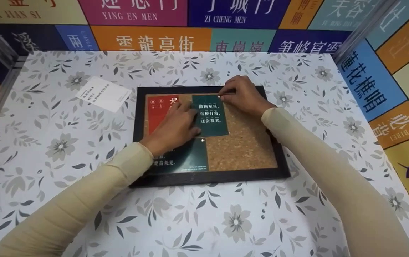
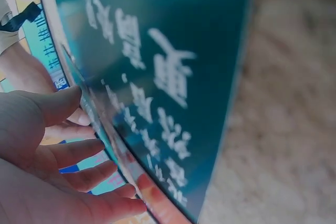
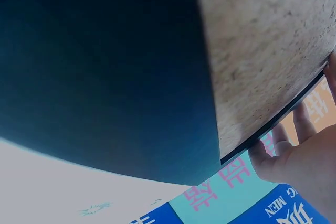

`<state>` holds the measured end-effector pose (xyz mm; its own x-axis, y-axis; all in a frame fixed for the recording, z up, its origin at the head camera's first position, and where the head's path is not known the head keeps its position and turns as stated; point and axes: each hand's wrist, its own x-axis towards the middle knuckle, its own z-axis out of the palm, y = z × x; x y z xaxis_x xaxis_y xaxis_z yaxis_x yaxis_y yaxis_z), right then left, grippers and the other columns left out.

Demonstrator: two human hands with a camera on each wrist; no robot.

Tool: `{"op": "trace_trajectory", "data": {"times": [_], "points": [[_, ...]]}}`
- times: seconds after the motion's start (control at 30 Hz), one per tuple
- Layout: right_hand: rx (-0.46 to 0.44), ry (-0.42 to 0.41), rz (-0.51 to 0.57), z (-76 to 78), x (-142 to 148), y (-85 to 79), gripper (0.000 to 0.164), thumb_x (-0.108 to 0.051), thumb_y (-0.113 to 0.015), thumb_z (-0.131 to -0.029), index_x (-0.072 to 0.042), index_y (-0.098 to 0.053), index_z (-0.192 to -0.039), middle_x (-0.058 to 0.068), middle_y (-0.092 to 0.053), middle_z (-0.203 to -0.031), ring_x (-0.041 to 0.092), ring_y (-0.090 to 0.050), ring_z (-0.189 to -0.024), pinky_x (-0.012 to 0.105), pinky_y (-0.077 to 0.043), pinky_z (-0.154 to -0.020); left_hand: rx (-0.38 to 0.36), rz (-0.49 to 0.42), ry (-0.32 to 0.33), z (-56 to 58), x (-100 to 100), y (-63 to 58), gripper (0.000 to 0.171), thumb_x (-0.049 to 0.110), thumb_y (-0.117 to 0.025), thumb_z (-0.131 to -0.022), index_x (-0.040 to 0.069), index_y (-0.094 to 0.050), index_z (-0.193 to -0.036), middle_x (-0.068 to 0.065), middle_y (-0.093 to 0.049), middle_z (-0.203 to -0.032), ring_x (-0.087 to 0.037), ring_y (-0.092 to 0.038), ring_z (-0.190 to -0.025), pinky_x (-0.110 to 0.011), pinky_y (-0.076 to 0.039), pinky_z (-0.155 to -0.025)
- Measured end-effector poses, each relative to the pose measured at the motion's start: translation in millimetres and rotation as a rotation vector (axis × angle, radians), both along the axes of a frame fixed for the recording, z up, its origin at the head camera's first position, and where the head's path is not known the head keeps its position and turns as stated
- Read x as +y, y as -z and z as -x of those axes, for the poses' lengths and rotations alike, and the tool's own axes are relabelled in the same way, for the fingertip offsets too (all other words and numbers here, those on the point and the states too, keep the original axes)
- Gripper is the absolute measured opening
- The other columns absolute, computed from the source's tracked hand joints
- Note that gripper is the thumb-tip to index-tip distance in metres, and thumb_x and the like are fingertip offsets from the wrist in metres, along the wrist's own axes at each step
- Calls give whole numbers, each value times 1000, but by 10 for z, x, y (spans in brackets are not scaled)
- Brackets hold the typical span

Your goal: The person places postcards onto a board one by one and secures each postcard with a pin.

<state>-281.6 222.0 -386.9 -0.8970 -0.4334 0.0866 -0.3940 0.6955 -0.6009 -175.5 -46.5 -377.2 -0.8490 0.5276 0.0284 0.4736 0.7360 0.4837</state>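
A cork board (image 1: 243, 151) in a black frame lies on the table. It bears a red card (image 1: 157, 112) at upper left, a green card (image 1: 209, 116) with white writing at upper middle, and another green card (image 1: 190, 157) at lower left. My left hand (image 1: 175, 125) lies over the red card, its relaxed fingertips at the upper green card's left edge. At that card's upper right corner, my right hand (image 1: 243, 94) has thumb and forefinger brought together on a small white pin (image 1: 219, 96). Another white pin (image 1: 203, 140) sits at the lower green card's upper right corner.
A white printed card (image 1: 103, 93) lies on the flower-patterned tablecloth (image 1: 236, 221), left of the board. Colourful panels with large characters (image 1: 151, 39) stand along the back and right sides of the table.
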Motion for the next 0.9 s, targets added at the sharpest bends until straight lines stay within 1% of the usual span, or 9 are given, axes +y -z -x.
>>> {"op": "trace_trajectory", "data": {"times": [0.1, 0.17, 0.23, 0.33, 0.4, 0.47, 0.63, 0.77, 0.9], "points": [[-6, -1, 12, 1, 6, 3, 12, -6, -80, -101, -3, -87, -110, 15, -75, -115, 29, -61, -119, 46, -46, -109, -19, -56, -5, -15, -62, -34, 42, 20, -78, -103, -4, -70, -136, -19, -54, -152, -41, -45, -138, -53, -40, -118], [-14, 8, 11, 1, 12, 4, 12, -6, -80, -101, -3, -87, -110, 14, -75, -115, 28, -60, -119, 46, -46, -109, -12, -84, -21, -15, -118, -53, 32, 17, -78, -102, -3, -73, -127, -21, -53, -157, -43, -42, -146, -56, -38, -122], [-21, 15, 15, 1, 16, 6, 12, -5, -80, -100, -2, -87, -110, 15, -75, -115, 29, -60, -119, 46, -46, -109, 4, -97, -44, -11, -181, -70, 26, 13, -77, -102, -3, -74, -122, -23, -53, -157, -45, -42, -147, -58, -39, -122], [-27, 16, 20, 4, 21, 8, 13, -5, -80, -101, -2, -87, -111, 16, -76, -115, 29, -60, -119, 46, -46, -109, 32, -88, -94, -9, -291, -81, 33, 11, -76, -101, -6, -71, -130, -27, -46, -166, -49, -38, -153, -60, -38, -125], [-30, 16, 19, 5, 22, 8, 13, -6, -80, -101, -2, -87, -111, 15, -76, -116, 29, -61, -119, 47, -47, -109, 43, -92, -116, -6, -358, -83, 42, 10, -76, -102, -7, -67, -139, -26, -47, -165, -48, -40, -151, -58, -40, -123], [-30, 15, 19, 6, 20, 6, 13, -6, -80, -101, -3, -87, -112, 15, -76, -116, 29, -61, -119, 46, -47, -109, 50, -101, -128, -2, -419, -83, 46, 11, -77, -102, -8, -66, -142, -26, -49, -163, -47, -41, -150, -56, -39, -125], [-32, 11, 23, 17, 12, 12, 13, -6, -79, -101, -3, -87, -111, 14, -76, -116, 28, -62, -118, 47, -48, -109, 2, -108, -194, 15, -554, -108, 46, 14, -78, -102, -7, -67, -142, -27, -50, -160, -47, -38, -153, -57, -36, -126], [-41, 13, 24, 12, 1, 10, 13, -5, -79, -101, -3, -87, -111, 13, -76, -116, 27, -61, -118, 46, -47, -109, -40, -91, -256, 42, -664, -120, 56, 17, -77, -103, -4, -61, -151, -29, -46, -163, -49, -34, -155, -60, -34, -128], [-40, 9, 22, 0, -11, 4, 13, -6, -79, -102, -4, -87, -112, 13, -76, -117, 27, -61, -119, 46, -48, -109, -43, -101, -297, 68, -786, -83, 59, 15, -76, -104, -2, -57, -156, -33, -44, -163, -52, -34, -155, -61, -34, -127]]}}
